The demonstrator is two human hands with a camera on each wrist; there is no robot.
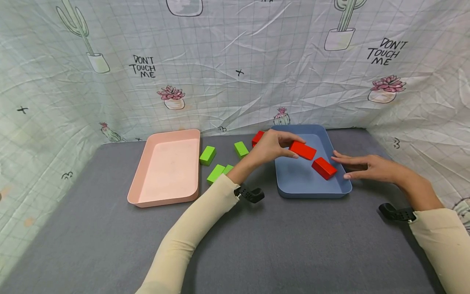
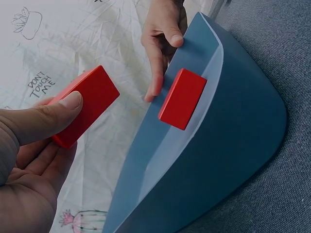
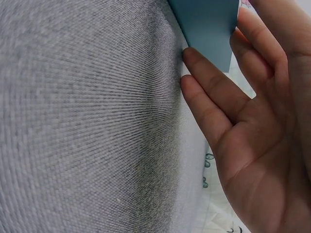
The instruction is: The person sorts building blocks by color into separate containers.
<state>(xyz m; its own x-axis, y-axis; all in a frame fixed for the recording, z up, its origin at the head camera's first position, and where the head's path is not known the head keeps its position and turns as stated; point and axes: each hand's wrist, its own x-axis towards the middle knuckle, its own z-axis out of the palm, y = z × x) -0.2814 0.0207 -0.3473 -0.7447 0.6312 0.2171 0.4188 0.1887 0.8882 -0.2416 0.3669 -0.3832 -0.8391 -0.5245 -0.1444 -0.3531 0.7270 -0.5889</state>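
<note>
My left hand (image 1: pixel 273 145) pinches a red block (image 1: pixel 302 150) between thumb and fingers, over the blue tray (image 1: pixel 293 188). The left wrist view shows the thumb flat on that block's face (image 2: pixel 92 104). A second red block (image 1: pixel 324 168) lies tilted inside the tray, near its right side. Beside the tray's right wall is my right hand (image 1: pixel 371 167), its fingers extended with the fingertips right at the rim. In the right wrist view the palm and straight fingers of this hand (image 3: pixel 252 126) hold nothing.
Another red block (image 1: pixel 257 138) sits behind my left hand, partly hidden. Several green blocks (image 1: pixel 208 155) lie on the grey table (image 1: pixel 257 245), some partly covered by my left arm. A pink tray (image 1: pixel 169 167) stands to the left. A patterned cloth (image 1: pixel 235 81) hangs behind.
</note>
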